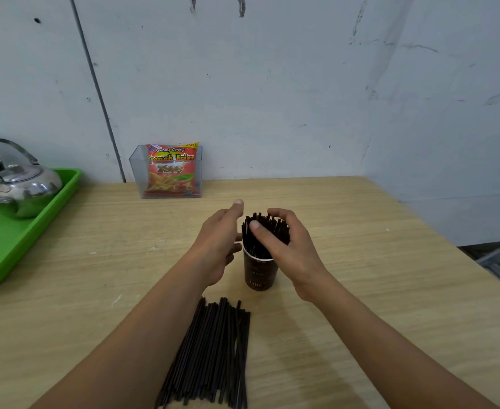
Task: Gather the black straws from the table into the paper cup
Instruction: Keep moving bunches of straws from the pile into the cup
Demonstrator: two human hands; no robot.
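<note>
both forearms are showing bare all the way to the bottom edge; the left hand and right hand are showing short plain nails.

Wooden table — paper cup; loose black straws; green tray; clear box.

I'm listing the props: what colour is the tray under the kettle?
The tray is bright green; the head view shows it at left.
</note>
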